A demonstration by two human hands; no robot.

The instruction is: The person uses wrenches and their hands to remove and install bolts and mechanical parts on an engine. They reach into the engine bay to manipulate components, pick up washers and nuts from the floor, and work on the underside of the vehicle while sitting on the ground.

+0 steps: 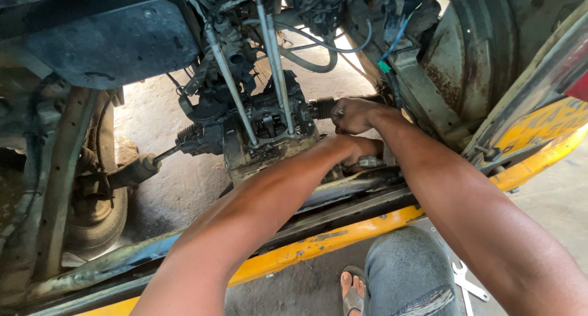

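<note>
**Both hands at the gearbox under the yellow body**

Under the yellow sill [367,227] of the vehicle, we reach both arms in toward the grimy gearbox [269,129] that sits in the opened bay. Our right hand [354,115] lies just right of the gearbox, its fingers curled shut around the ribbed rubber boot [321,107] where the shaft leaves the housing. Our left hand [358,152] sits just below the right one, close against the lower right corner of the gearbox; it is closed on a small metal part [371,163], though what that part is we cannot tell. The two hands are near each other, almost touching.

Left of the gearbox a thin rod [166,155] runs out to a second boot [133,172], and beyond it stands a wheel [92,215]. Two pale metal tubes [272,58] come down onto the top of the gearbox. Right of the gearbox, past our hands, rises the rusty wheel arch [471,64]. Below the sill, well apart from the gearbox, our jeans-clad knee [407,273] and sandalled foot [352,291] rest on the concrete floor [294,288], with spanners [465,284] lying just beside the knee.
</note>
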